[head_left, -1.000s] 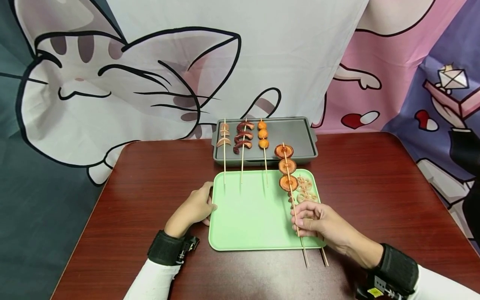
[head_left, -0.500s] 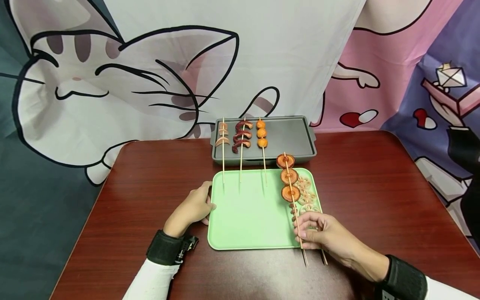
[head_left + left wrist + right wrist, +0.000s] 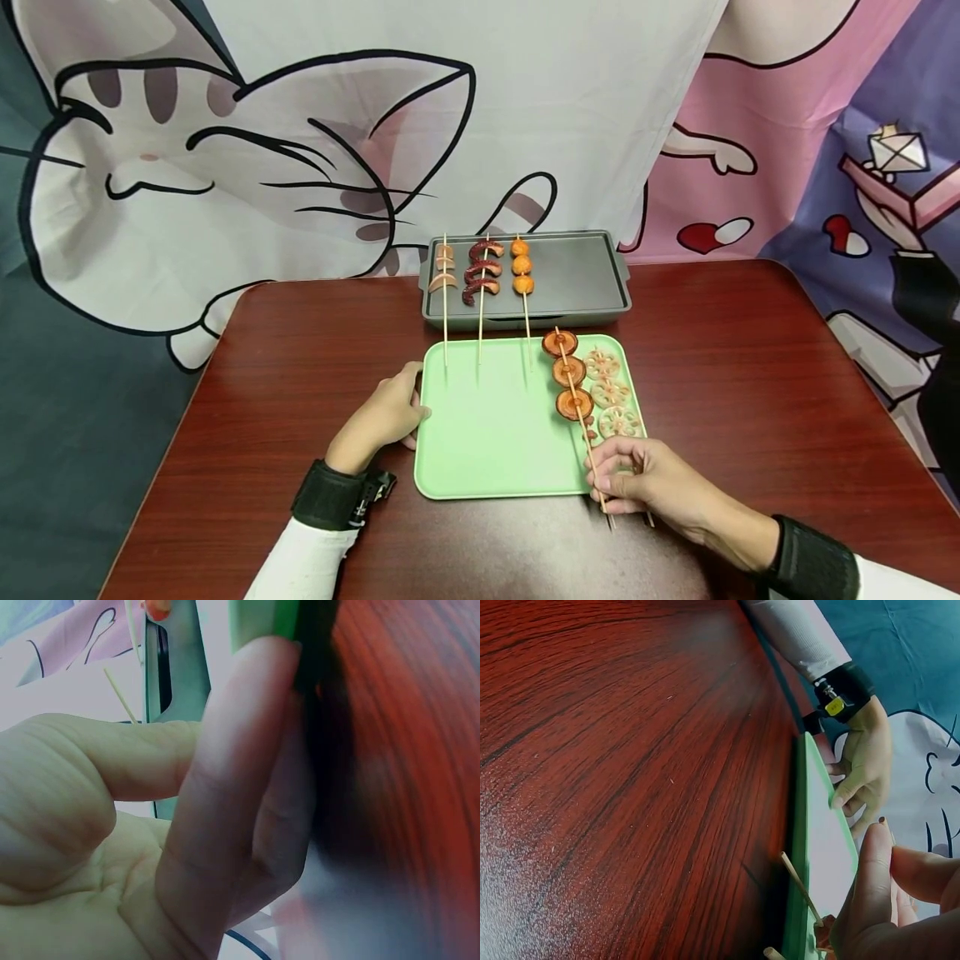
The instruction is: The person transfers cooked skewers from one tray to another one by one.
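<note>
My right hand (image 3: 652, 483) pinches the stick of a skewer with several round brown slices, like mushroom caps (image 3: 569, 372), low over the right part of a green tray (image 3: 495, 450). Beside it on that tray lies a skewer of pale lotus root slices (image 3: 610, 392). Small reddish-brown pieces (image 3: 589, 427) show partly behind the held stick, on another skewer. My left hand (image 3: 381, 417) grips the tray's left edge, thumb on the rim; in the left wrist view its fingers (image 3: 232, 750) reach the green edge. In the right wrist view, stick ends (image 3: 799, 885) stick out past the tray's rim.
Behind the green tray stands a dark grey baking tray (image 3: 577, 275). On its left half lie skewers of pale curved pieces (image 3: 442, 262), dark red sausage pieces (image 3: 482, 271) and orange balls (image 3: 522, 267), their sticks reaching over the green tray. A printed cloth (image 3: 570, 108) hangs behind the table.
My right hand has drawn the mushroom-like skewer toward me, and its top end has swung left. More of the lotus root slices shows. The left hand stays on the tray edge.
</note>
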Tool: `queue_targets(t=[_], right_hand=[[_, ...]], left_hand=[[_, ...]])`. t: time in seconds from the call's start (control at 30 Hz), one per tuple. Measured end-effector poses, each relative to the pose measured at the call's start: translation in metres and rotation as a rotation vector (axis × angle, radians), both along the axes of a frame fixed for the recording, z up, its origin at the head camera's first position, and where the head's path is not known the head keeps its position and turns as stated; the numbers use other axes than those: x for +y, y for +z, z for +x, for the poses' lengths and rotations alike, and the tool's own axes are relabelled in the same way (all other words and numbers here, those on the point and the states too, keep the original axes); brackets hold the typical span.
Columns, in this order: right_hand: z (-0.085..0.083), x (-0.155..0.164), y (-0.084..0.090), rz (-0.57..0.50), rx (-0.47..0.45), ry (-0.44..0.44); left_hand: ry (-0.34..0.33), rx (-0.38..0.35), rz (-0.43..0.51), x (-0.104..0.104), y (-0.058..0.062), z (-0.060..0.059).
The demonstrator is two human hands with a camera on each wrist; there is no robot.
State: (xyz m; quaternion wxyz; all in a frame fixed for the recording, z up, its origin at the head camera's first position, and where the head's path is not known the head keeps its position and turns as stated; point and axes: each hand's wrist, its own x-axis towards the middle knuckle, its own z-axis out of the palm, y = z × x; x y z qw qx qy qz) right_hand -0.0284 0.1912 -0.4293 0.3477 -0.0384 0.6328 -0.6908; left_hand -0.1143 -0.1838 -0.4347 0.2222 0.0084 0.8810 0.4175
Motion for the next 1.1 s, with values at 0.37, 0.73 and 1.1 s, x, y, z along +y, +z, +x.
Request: queue_targets(t=[0.37,0.73,1.1], right_hand=[[-0.001,-0.002,0.003,0.027,-0.037,0.022],[-0.004,-0.007,0.004,0.050,-0.051,0.026],[-0.007,-0.013,0.005,0.120,-0.003,0.050]], left_hand=[[0.007,-0.012,-0.022,-0.001,0.002,0.001],[0.000,-0.003,-0.016,0.000,0.001,0.001],[-0.003,0.001,-0.009,0.001,0.000,-0.001]])
